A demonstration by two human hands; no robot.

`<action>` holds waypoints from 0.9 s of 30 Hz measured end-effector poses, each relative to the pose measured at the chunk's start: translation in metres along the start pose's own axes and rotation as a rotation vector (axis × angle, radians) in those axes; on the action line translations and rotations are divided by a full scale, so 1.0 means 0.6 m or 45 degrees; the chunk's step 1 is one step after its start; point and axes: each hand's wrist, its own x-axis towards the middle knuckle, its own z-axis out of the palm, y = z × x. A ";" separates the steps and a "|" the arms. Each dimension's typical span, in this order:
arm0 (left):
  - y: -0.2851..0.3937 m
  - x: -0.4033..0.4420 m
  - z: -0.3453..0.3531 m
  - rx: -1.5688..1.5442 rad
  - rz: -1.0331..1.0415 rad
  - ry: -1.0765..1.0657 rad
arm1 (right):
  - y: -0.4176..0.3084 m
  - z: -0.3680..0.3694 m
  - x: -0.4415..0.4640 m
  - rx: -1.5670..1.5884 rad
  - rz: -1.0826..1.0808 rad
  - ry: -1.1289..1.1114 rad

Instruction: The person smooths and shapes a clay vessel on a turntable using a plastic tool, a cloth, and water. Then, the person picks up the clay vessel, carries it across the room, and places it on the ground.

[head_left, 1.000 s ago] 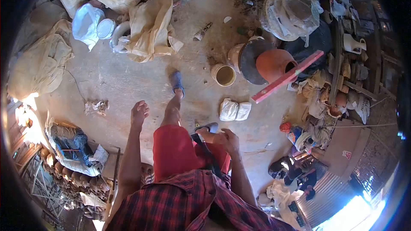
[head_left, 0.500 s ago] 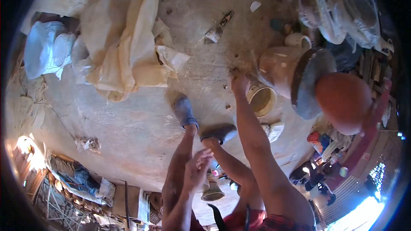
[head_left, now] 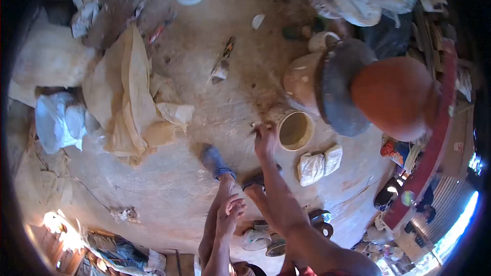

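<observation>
My right hand (head_left: 266, 140) reaches down beside a round tub (head_left: 295, 131) on the floor. Its fingers are closed on a small object at their tips that I cannot make out. Nearer my body, my left hand (head_left: 231, 210) hangs over my leg with curled, parted fingers and nothing in it. An orange clay pot (head_left: 394, 97) rests against a dark round disc (head_left: 348, 88) beside a pale, cylindrical base (head_left: 302, 82). A folded white cloth (head_left: 319, 165) lies just below the tub.
A long red bar (head_left: 427, 158) crosses the right side. Beige sacking (head_left: 125, 97) and a white plastic bag (head_left: 59, 121) lie at the left. A brush-like tool (head_left: 222, 64) is on the floor. Part of another person (head_left: 427, 207) shows at the far right.
The view has shifted and come lower over the floor. My right hand has moved from near my body down beside the tub, and its fingers now close on something small.
</observation>
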 end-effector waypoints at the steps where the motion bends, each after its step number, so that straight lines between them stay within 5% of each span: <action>1: -0.021 0.004 -0.002 -0.068 -0.021 0.059 | -0.025 -0.051 -0.015 0.016 0.016 0.021; 4: -0.041 -0.034 -0.010 0.092 0.066 -0.063 | -0.126 -0.270 -0.153 0.341 0.095 0.062; 6: 0.039 -0.136 0.062 0.125 0.021 -0.003 | -0.190 -0.443 -0.204 1.066 0.590 -0.318; 9: 0.136 -0.185 0.165 0.162 0.126 -0.111 | -0.222 -0.632 -0.242 1.130 0.657 -0.229; 10: 0.149 -0.219 0.183 0.212 0.135 -0.152 | -0.218 -0.687 -0.255 1.131 0.431 -0.185; 13: 0.196 -0.272 0.250 0.426 0.139 -0.287 | -0.246 -0.842 -0.274 1.375 0.413 -0.033; 15: 0.196 -0.287 0.285 0.516 0.111 -0.383 | -0.244 -0.899 -0.299 1.425 0.429 0.071; 17: 0.196 -0.303 0.325 0.711 0.081 -0.555 | -0.261 -0.953 -0.307 1.317 0.727 0.326; 23: 0.197 -0.353 0.466 1.038 0.033 -0.974 | -0.253 -1.081 -0.348 1.676 0.743 0.939; 25: 0.187 -0.358 0.512 1.226 -0.026 -1.144 | -0.188 -1.064 -0.413 1.298 0.842 0.862; 27: 0.162 -0.345 0.541 1.391 -0.034 -1.039 | -0.144 -1.072 -0.487 0.912 0.991 0.782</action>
